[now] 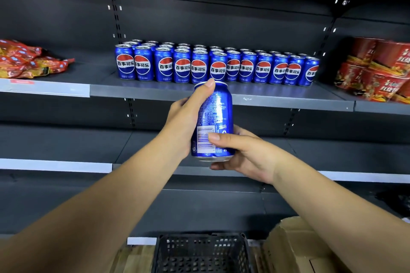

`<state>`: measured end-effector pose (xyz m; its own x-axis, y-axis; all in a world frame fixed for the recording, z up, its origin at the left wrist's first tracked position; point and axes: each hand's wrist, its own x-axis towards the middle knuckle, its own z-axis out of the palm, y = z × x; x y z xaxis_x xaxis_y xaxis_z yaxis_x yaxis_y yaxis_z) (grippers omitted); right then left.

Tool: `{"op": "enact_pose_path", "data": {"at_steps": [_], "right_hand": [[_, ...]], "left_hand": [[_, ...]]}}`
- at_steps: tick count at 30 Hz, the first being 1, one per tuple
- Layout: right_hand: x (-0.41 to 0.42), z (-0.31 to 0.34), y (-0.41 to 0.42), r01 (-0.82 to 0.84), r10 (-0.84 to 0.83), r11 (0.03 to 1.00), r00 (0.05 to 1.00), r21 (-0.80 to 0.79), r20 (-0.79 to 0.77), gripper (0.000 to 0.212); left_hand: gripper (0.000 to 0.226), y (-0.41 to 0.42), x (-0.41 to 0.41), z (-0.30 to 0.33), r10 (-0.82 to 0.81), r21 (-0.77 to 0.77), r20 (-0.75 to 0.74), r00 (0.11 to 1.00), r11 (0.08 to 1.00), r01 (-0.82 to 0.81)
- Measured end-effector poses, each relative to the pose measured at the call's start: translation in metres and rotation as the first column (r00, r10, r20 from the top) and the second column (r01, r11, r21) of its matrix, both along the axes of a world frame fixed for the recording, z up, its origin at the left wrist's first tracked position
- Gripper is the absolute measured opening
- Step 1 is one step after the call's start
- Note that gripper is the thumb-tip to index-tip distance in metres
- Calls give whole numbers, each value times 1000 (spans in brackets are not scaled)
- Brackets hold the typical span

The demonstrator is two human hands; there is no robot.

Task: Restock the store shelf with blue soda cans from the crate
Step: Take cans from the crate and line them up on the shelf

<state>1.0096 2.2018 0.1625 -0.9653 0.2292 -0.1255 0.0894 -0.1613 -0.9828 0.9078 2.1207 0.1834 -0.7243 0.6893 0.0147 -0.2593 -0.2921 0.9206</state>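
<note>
Head view, dark metal shelf [221, 93] stocked with can rows [213, 64], both hands' fingers [213, 137] wrapped round one blue can [216, 115]

both hands [184, 122] raised, fingers curled, gripping

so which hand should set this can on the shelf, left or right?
Left, probably. The left hand wraps the blue can's upper side, thumb at its rim, nearest the shelf. The right hand cups the base, which must clear before the can stands by the can rows.
</note>
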Motion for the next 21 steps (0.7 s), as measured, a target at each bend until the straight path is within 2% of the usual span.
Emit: {"op": "enact_pose_path", "data": {"at_steps": [3, 4, 7, 10, 12, 16, 19, 21], "right_hand": [[1, -4, -2, -24, 23, 997, 999, -75, -25, 33], [0, -5, -4, -9, 8, 998, 1000, -62, -23, 35], [-4, -7, -10, 102, -101, 988, 995, 119, -13, 40], [-6, -11, -14, 230, -222, 939, 973, 256, -59, 18], [-6, -10, -16, 276, -263, 921, 961, 274, -84, 16], [-10, -11, -20, 276, -264, 914, 961, 297, -83, 49], [-14, -6, -17, 248, -232, 934, 968, 256, -91, 70], [-14, 1, -17, 189, -181, 967, 982, 168, -62, 68]], "left_hand": [[65, -3, -2, -2, -42, -29, 8, 999, 999, 43], [66, -3, -3, -3, -68, -51, 12, 998, 996, 68], [41, -6, -3, -4, -138, -98, 24, 990, 985, 139], [55, -6, -1, -8, -119, -130, -69, 990, 985, 110], [45, -7, 4, -9, -83, -147, -157, 984, 987, 60], [35, -4, 5, -9, 46, -129, -197, 979, 989, -72], [23, -8, 0, -3, 59, -45, -164, 985, 997, -67], [28, -12, -5, 2, 18, -15, -101, 995, 1000, -19]]}}
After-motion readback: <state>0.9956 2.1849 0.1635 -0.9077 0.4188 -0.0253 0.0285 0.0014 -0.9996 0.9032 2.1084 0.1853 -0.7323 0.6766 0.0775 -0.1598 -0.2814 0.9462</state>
